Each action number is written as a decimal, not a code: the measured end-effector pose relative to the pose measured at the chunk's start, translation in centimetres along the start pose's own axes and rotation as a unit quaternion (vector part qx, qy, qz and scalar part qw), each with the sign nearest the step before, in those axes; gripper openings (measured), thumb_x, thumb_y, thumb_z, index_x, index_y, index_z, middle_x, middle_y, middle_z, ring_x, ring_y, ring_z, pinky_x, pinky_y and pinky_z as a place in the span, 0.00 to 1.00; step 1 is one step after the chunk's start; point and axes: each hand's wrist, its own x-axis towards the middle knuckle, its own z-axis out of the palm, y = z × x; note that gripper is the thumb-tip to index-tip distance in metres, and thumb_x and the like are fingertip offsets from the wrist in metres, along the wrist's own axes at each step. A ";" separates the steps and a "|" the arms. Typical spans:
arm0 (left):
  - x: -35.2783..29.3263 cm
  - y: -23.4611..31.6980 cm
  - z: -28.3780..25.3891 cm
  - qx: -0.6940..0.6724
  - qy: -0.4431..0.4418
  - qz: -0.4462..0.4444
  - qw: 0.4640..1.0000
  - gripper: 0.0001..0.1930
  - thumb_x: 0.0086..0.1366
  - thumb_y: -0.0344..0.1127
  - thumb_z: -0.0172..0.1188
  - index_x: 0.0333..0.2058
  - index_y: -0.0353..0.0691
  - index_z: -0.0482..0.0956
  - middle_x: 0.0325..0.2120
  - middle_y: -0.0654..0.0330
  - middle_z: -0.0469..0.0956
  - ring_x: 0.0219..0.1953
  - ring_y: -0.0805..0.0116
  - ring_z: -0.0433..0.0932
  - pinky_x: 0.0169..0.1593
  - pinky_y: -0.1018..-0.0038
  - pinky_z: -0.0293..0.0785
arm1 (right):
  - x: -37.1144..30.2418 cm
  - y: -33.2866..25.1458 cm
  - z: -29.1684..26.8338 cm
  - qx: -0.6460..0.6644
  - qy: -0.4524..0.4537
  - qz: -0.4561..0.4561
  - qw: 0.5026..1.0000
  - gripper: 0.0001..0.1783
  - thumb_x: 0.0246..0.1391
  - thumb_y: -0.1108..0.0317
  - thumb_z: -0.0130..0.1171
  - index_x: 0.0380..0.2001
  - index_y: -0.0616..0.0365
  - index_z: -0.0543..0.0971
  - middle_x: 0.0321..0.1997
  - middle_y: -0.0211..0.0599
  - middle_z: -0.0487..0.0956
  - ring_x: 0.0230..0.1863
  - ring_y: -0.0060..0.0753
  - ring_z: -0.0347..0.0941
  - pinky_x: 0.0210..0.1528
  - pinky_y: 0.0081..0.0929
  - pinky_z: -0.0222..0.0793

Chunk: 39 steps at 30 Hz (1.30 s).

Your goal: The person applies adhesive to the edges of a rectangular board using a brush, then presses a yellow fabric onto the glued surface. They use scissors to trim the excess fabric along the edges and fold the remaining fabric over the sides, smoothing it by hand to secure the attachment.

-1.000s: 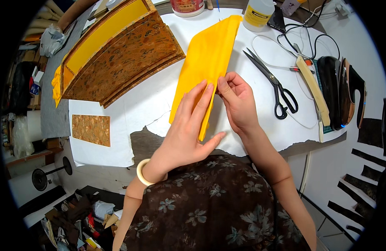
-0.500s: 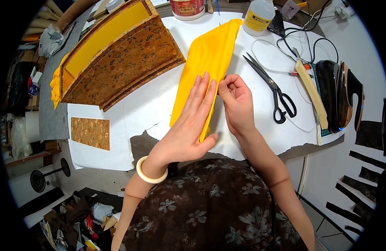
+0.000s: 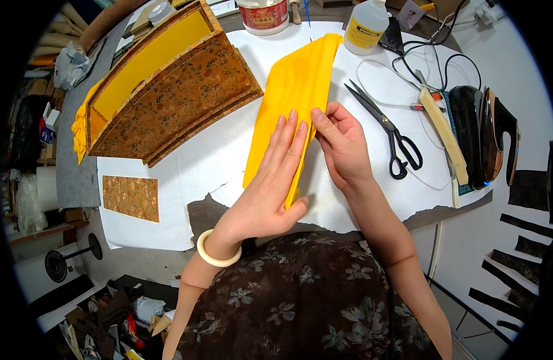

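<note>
A long yellow cloth-covered panel [image 3: 288,84] slants across the middle of the work surface, its far end near the bottle. My left hand [image 3: 261,186] lies along it with the fingers stretched flat on the cloth, its thumb by the near right edge. A cream bangle circles that wrist. My right hand [image 3: 346,147] pinches the panel's right edge between thumb and curled fingers, just beyond my left fingertips. Its fingers partly hide that edge and whatever lies under it. Black-handled scissors [image 3: 394,133] lie apart, to the right of my right hand.
A curved, patterned brown box [image 3: 180,90] with a yellow lining stands at left. Below it lies a small patterned piece [image 3: 131,198]. At the back are a white tub [image 3: 263,17] and a bottle [image 3: 366,27]. An iron [image 3: 486,138] and cables occupy the right.
My right thumb has come down onto the panel's right edge, and the fingers now close more fully around it. My left hand stays flat on the panel. The view has shifted slightly.
</note>
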 end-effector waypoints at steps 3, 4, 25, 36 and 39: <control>0.0 0.2 -0.1 -0.002 0.000 -0.006 1.000 0.51 0.48 0.30 0.55 0.71 0.31 0.43 0.73 0.40 0.36 0.75 0.46 0.33 0.74 0.57 0.34 | -0.1 -0.2 -0.3 -0.008 0.006 -0.014 1.000 0.09 0.60 0.71 0.62 0.42 0.58 0.74 0.37 0.29 0.79 0.40 0.18 0.72 0.49 0.20 0.65; 0.0 0.2 -0.1 -0.002 -0.001 -0.006 1.000 0.51 0.48 0.30 0.55 0.71 0.31 0.42 0.73 0.40 0.36 0.75 0.46 0.33 0.74 0.57 0.34 | -0.1 -0.3 -0.5 -0.010 0.006 -0.020 1.000 0.10 0.60 0.71 0.63 0.42 0.58 0.73 0.37 0.30 0.79 0.40 0.18 0.72 0.49 0.20 0.65; 0.0 -0.1 -0.8 -0.019 0.006 0.018 1.000 0.44 0.61 0.46 0.61 0.69 0.34 0.50 0.71 0.40 0.43 0.74 0.40 0.39 0.73 0.52 0.41 | 0.4 1.6 -0.7 0.059 0.039 -0.023 0.997 0.18 0.58 0.75 0.64 0.47 0.59 0.68 0.41 0.38 0.81 0.45 0.25 0.75 0.52 0.23 0.67; 4.3 -3.7 -0.4 -0.099 0.153 0.057 0.982 0.14 0.69 0.32 0.52 0.51 0.34 0.72 0.60 0.48 0.69 0.64 0.47 0.65 0.69 0.59 0.56 | 0.8 1.7 -0.9 0.044 0.037 -0.016 0.998 0.16 0.59 0.76 0.63 0.46 0.59 0.69 0.40 0.37 0.81 0.44 0.24 0.74 0.51 0.22 0.66; 4.9 -3.9 -0.7 -0.096 0.154 0.042 0.983 0.16 0.66 0.31 0.54 0.51 0.34 0.71 0.57 0.50 0.71 0.62 0.49 0.67 0.67 0.62 0.59 | 0.8 1.7 -0.8 0.042 0.036 -0.010 0.998 0.16 0.59 0.75 0.63 0.47 0.59 0.68 0.40 0.37 0.81 0.44 0.24 0.74 0.51 0.22 0.66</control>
